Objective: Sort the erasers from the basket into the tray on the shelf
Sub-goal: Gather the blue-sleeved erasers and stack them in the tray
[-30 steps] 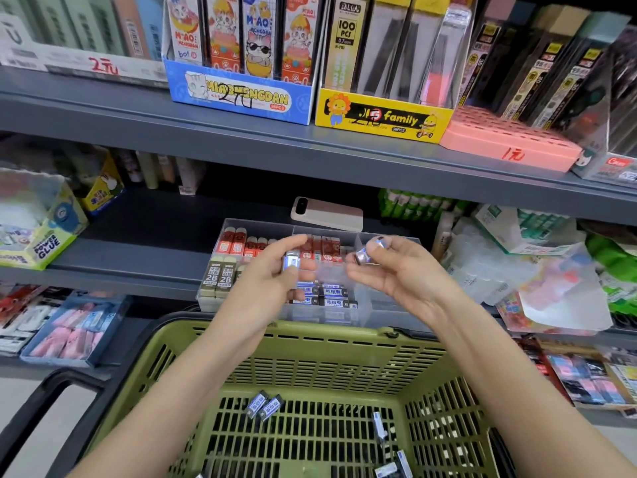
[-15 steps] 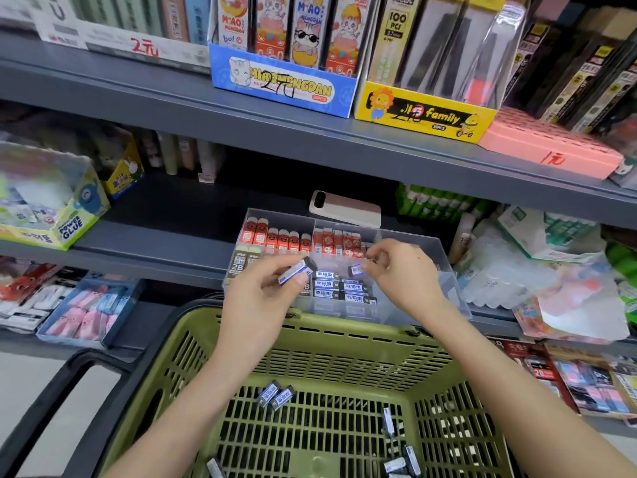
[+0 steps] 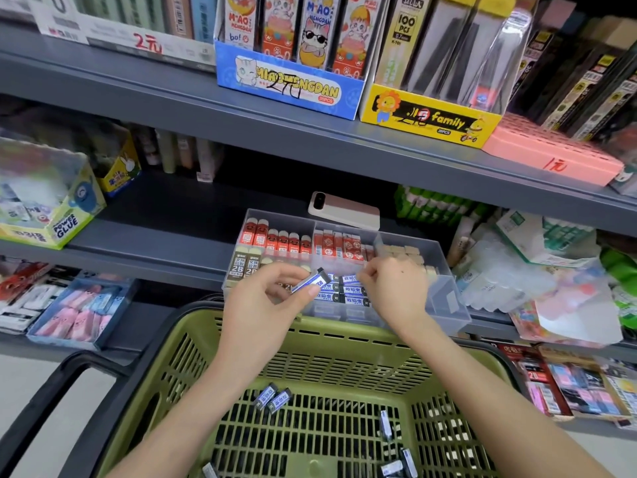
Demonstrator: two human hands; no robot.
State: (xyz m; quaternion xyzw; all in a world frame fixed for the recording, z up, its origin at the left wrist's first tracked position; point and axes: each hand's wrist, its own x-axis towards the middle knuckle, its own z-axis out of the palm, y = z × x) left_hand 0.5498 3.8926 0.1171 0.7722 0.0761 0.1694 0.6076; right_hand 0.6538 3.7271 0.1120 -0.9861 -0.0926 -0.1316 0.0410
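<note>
Eraser (image 3: 312, 280) pinched in my left hand (image 3: 265, 300), thumb and forefinger, over tray (image 3: 448, 291) at 12 o'clock of basket (image 3: 344, 363). My right hand (image 3: 396, 288) at eraser's 3 o'clock, fingers curled into tray; cannot tell whether it holds anything.

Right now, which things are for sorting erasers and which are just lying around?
For the job:
left hand, pinching a blue eraser
right hand at the clear tray
green basket
loose erasers inside

Just lying around:
phone
Power Glue box
pink box

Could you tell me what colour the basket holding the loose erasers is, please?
The basket is olive green, clearest in the head view.
</note>
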